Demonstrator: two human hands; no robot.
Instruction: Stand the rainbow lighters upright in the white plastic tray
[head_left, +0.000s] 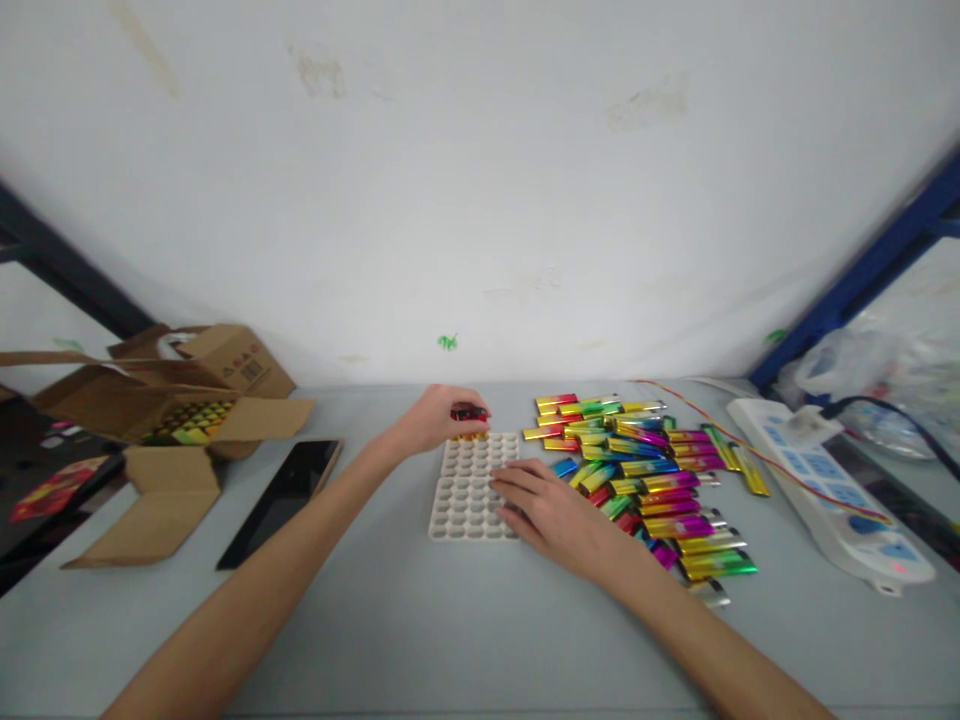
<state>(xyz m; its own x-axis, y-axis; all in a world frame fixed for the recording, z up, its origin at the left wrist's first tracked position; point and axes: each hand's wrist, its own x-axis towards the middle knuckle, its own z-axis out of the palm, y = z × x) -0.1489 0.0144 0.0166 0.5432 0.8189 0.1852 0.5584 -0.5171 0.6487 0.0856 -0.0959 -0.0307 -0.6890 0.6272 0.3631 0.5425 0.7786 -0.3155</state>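
A white tray (456, 508) with rows of holes lies on the table in front of me. At its far edge my left hand (437, 416) pinches a lighter (469, 413); its dark top shows between the fingers, above a gold and red lower part. My right hand (553, 512) lies over the tray's right side with its fingers stretched out and slightly apart, covering some holes. Just right of that hand spreads a loose pile of shiny lighters (660, 468) in yellow, pink, green and blue, pointing mostly sideways.
On the left stands an open cardboard box (259, 418) with several lighters inside, and another carton (238, 362) behind it. A dark phone or tablet (281, 500) lies beside them. A white power strip (825, 490) with a plug and cables sits right. The wall (480, 200) closes off the back.
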